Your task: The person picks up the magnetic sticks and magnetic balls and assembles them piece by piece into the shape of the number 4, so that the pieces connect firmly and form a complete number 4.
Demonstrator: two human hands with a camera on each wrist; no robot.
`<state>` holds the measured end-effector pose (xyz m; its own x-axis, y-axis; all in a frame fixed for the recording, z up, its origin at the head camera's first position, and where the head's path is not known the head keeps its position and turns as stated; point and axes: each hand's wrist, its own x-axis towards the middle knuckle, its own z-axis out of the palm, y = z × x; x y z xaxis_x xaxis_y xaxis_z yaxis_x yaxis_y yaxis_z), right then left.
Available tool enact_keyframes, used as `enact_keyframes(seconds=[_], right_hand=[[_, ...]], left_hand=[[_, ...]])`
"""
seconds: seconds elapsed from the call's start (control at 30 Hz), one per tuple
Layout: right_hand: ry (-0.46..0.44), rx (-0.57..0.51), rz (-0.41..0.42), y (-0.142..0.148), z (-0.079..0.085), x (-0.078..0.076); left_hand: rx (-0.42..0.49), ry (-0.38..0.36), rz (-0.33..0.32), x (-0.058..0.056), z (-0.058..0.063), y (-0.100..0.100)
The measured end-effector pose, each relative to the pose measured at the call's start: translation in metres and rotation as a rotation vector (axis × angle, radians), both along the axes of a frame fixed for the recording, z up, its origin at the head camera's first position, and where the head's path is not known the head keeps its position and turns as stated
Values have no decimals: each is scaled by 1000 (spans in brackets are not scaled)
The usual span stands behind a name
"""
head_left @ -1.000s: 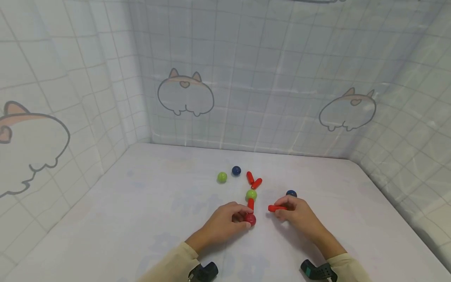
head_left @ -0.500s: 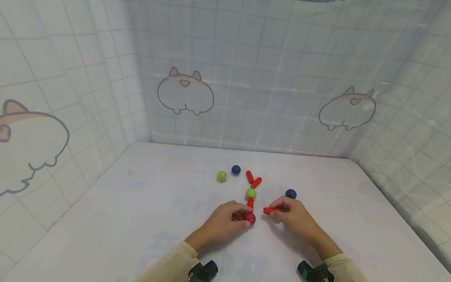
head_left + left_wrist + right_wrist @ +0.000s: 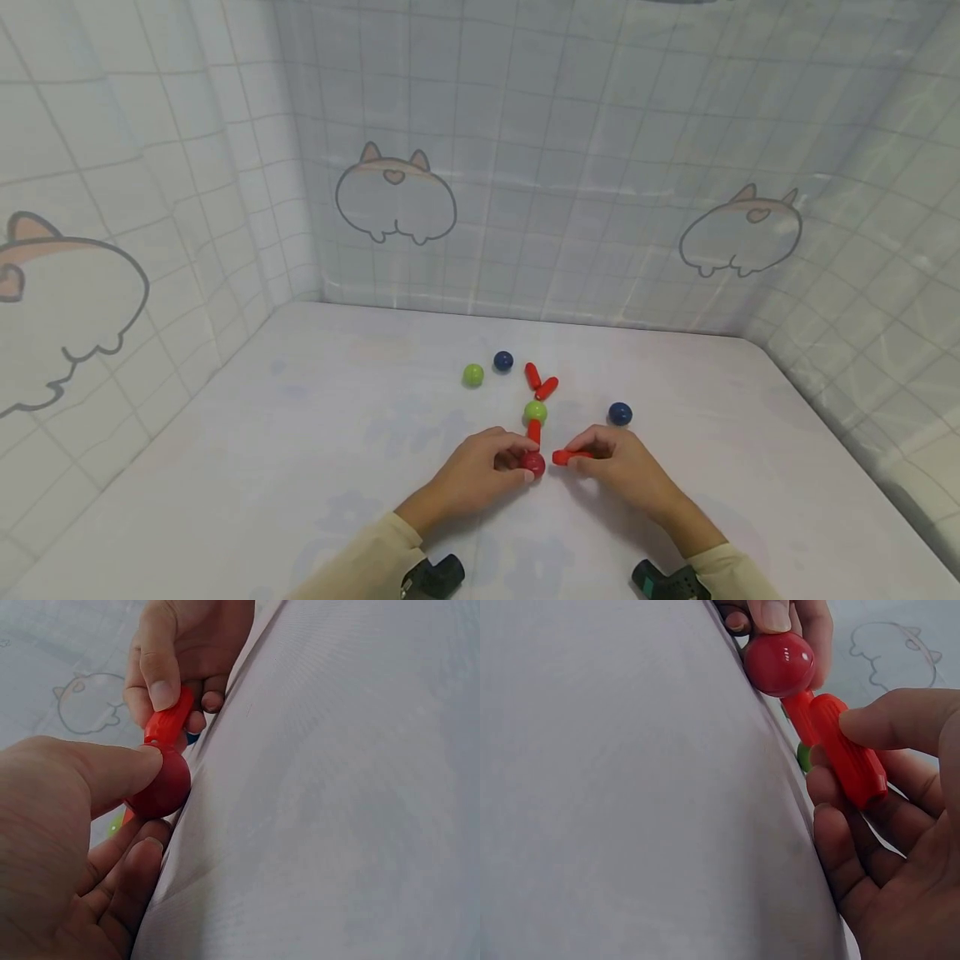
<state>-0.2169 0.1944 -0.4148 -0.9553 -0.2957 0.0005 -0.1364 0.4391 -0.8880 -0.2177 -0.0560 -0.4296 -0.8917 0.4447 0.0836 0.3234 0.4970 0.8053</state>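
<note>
Just beside the red ball (image 3: 533,464) pinched in the left grip (image 3: 476,472), the ribbed red rod (image 3: 846,754) was held between thumb and fingers of the right grip (image 3: 624,468), and was judged light, stiff, slightly slick, best pinched mid-length.

From my end, the red ball (image 3: 780,666) looks smooth and glossy, the held red rod (image 3: 851,761) like shiny, grooved plastic. I see a glossy blue ball (image 3: 619,414), a plastic-sheened curtain (image 3: 555,167) and a matt cloth sleeve (image 3: 360,562).
</note>
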Motion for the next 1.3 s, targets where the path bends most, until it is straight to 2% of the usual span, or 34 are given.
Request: enact_keyframes(seconds=[0.3, 0.53, 1.3], right_hand=[[33, 57, 34, -5, 2, 5], [20, 114, 8, -8, -2, 3], [1, 110, 14, -10, 1, 3]], left_hand=[[23, 13, -10, 0, 0, 0], [31, 14, -8, 0, -1, 0], [34, 17, 2, 1, 4, 2]])
